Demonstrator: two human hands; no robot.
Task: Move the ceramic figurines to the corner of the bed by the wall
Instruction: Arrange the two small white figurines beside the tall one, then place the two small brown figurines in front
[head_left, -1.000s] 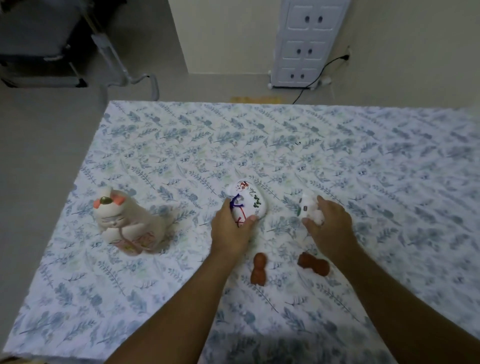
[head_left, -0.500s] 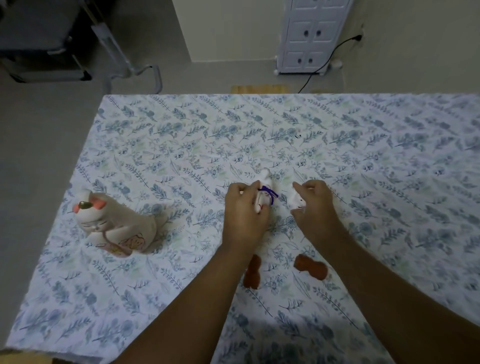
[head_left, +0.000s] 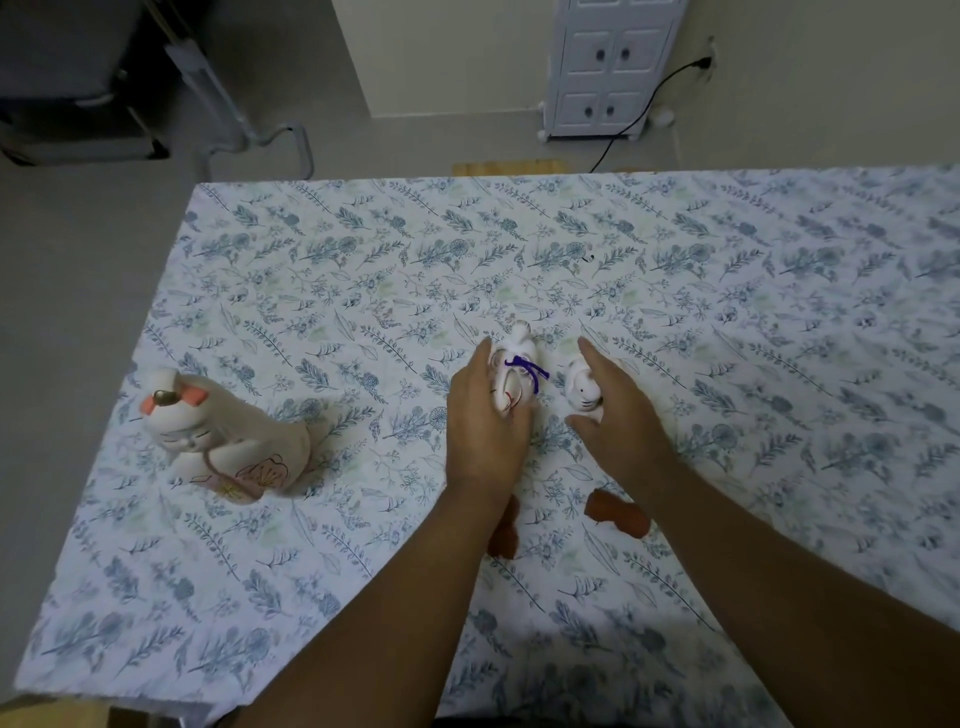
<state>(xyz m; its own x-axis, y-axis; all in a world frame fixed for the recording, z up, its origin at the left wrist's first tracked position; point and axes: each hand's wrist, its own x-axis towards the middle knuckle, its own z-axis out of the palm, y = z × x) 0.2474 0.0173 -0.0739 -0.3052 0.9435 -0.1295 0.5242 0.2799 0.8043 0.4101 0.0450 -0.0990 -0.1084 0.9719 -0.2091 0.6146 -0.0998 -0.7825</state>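
Note:
On the floral bed sheet (head_left: 363, 260), my left hand (head_left: 480, 431) wraps a white figurine with a purple cord (head_left: 517, 376), which rests on the sheet. Just to its right stands a small white cat figurine (head_left: 582, 389). My right hand (head_left: 621, 421) lies against it with fingers stretched out straight, thumb under it and not closed around it. A large cream cat figurine (head_left: 228, 436) with orange ears sits far left. Two small brown figurines lie nearer me: one (head_left: 506, 538) partly hidden under my left wrist, the other (head_left: 618, 514) beside my right forearm.
The bed's left edge drops to grey floor (head_left: 67, 312). Beyond the far edge stand a white cabinet (head_left: 613, 62) with a black cable (head_left: 639, 104) and a wall. A dark chair frame (head_left: 78, 78) is at the top left.
Both hands carried the two white figurines away from me and set them down on the sheet. My right hand's fingers have opened off the small cat.

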